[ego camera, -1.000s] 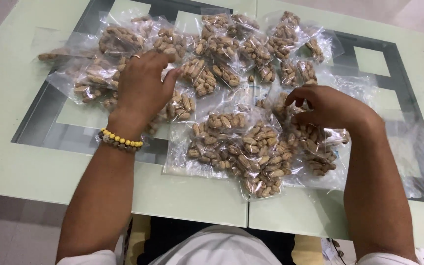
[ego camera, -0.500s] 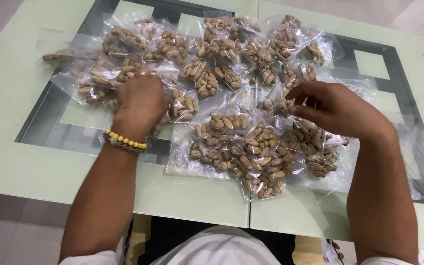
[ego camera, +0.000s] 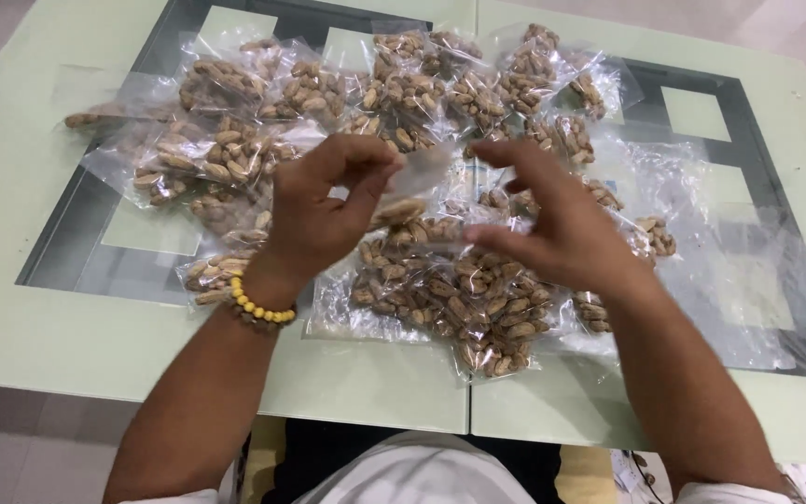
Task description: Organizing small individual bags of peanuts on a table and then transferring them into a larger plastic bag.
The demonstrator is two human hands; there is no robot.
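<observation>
My left hand (ego camera: 324,210), with a yellow bead bracelet (ego camera: 258,311) at the wrist, is raised above the table and pinches the top of a clear plastic bag of peanuts (ego camera: 401,207) between thumb and fingers. My right hand (ego camera: 552,224) is lifted beside it, fingers spread, nearly touching the same bag's right edge; whether it grips the bag is unclear. Several more clear bags of peanuts (ego camera: 459,299) lie below and behind both hands.
The bags cover the middle of a pale green glass table (ego camera: 39,308) with a dark square pattern. Empty clear plastic bags (ego camera: 701,215) lie at the right. A seam (ego camera: 470,392) divides the tabletop near my body.
Both hands have risen off the pile and come together at the centre. My left hand has picked up one bag of peanuts; my right hand moved left toward it.
</observation>
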